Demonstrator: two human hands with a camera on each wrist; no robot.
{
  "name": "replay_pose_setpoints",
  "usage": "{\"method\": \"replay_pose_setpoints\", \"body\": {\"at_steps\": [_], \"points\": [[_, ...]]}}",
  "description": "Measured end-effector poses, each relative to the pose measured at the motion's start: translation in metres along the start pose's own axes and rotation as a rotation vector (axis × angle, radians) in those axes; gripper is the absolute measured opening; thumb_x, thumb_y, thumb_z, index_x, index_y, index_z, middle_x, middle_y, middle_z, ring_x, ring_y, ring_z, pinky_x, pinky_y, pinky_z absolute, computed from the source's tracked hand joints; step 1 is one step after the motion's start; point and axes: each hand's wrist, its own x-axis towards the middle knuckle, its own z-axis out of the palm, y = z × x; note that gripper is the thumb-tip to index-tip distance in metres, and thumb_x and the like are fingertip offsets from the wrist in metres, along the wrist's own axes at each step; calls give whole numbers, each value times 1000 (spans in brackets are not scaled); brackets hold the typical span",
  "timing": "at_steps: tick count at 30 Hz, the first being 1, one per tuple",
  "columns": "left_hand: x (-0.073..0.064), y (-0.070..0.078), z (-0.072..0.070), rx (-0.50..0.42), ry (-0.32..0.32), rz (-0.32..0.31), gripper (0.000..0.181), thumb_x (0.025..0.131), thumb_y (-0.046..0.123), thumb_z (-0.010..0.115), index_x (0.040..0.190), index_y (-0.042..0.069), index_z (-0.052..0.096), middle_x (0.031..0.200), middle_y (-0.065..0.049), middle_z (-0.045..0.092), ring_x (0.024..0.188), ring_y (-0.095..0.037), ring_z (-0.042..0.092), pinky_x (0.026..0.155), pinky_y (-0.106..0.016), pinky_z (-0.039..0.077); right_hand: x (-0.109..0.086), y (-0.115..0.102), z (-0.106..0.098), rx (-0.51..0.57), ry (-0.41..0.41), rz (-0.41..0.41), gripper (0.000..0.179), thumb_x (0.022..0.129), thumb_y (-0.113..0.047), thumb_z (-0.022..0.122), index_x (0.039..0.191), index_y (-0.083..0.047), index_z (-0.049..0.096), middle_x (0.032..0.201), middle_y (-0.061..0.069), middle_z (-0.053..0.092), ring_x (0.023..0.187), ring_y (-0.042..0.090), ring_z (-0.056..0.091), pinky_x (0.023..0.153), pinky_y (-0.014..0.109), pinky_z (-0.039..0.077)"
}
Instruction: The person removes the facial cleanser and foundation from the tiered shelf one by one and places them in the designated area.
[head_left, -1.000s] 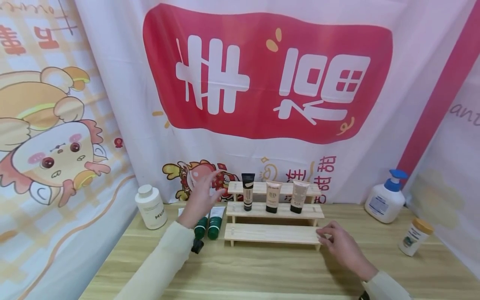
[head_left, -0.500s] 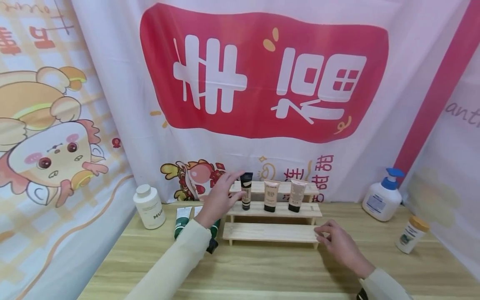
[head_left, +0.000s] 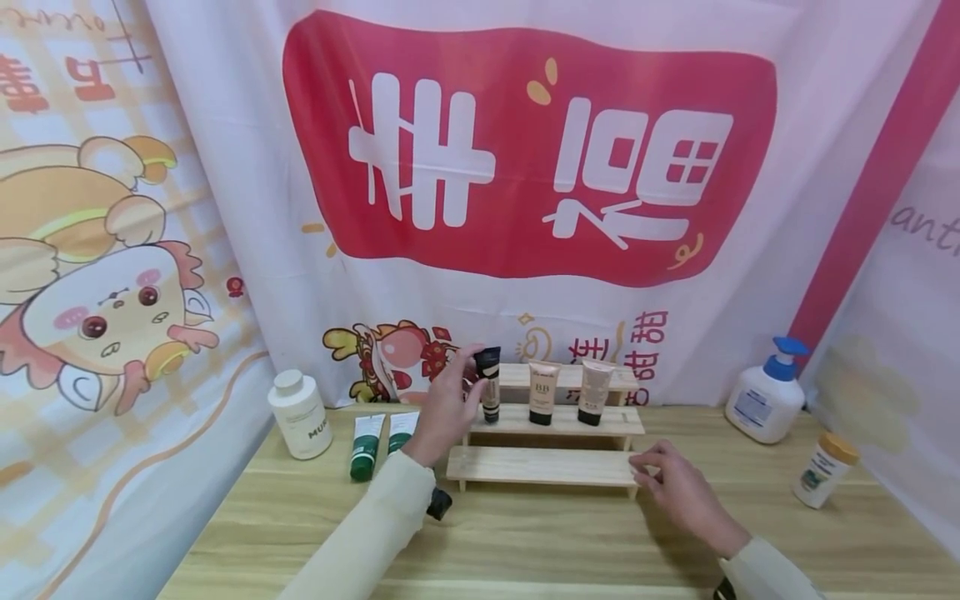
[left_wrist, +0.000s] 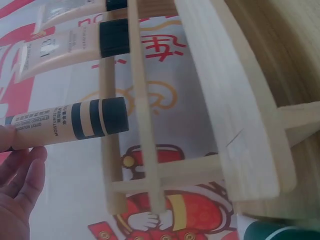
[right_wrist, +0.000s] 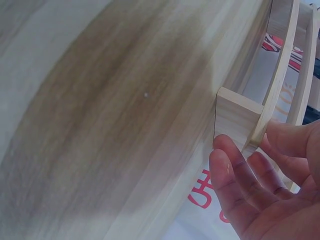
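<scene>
My left hand [head_left: 447, 408] pinches the upper part of a black-and-beige foundation tube [head_left: 491, 392], which leans slightly at the left end of the rack's middle tier. In the left wrist view the thumb lies on the foundation tube [left_wrist: 65, 124], and its dark cap is by the tier's edge. My right hand [head_left: 688, 496] grips the right end of the three-tier wooden rack's [head_left: 543, 467] lowest board, thumb and fingers at the board's end [right_wrist: 257, 127]. To the right of the foundation tube, a BB cream tube [head_left: 543, 392] and a pale pink tube [head_left: 594, 393] stand on their caps.
Left of the rack are two green-and-white tubes [head_left: 367, 448], one partly behind my left arm, and a white bottle [head_left: 300, 415]. A blue-topped pump bottle [head_left: 767, 400] and a yellow-capped bottle [head_left: 825, 471] stand right. A printed cloth [head_left: 525, 304] hangs behind.
My left hand has moved right from above the green-and-white tubes to the foundation tube and taken hold of it; the tube now leans slightly. My right hand stays at the rack's end.
</scene>
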Motion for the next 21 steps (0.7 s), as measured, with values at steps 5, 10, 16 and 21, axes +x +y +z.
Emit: {"method": "replay_pose_setpoints", "body": {"at_steps": [5, 10, 16, 21], "points": [[-13, 2, -23, -13, -37, -8, 59, 88, 5, 66, 137, 25, 40, 95, 0, 58, 76, -9, 55, 63, -25, 51, 0, 0, 0, -6, 4, 5, 25, 81, -2, 71, 105, -1, 69, 96, 5, 53, 70, 10, 54, 56, 21, 47], [-31, 0, -46, 1, -169, -108, 57, 87, 5, 67, 135, 22, 42, 89, 4, 56, 73, -6, 54, 63, -23, 50, -2, 2, 0, -16, 0, 26, 25, 81, -3, 71, 106, -2, 69, 97, 4, 53, 71, 11, 54, 56, 22, 46], [-59, 3, -66, 11, -369, -274, 56, 86, 5, 67, 135, 19, 43, 83, 5, 55, 70, -8, 55, 61, -24, 50, -2, 3, 1, 0, -4, 13, 25, 82, -3, 70, 107, -1, 69, 97, 5, 52, 70, 11, 54, 55, 21, 46], [-84, 10, -79, -46, -551, -430, 56, 87, 9, 66, 137, 17, 42, 80, 1, 56, 66, -13, 55, 57, -29, 49, -2, 0, 1, 7, -8, 13, 25, 82, -2, 70, 108, -1, 68, 98, 6, 53, 70, 11, 53, 55, 22, 46]]}}
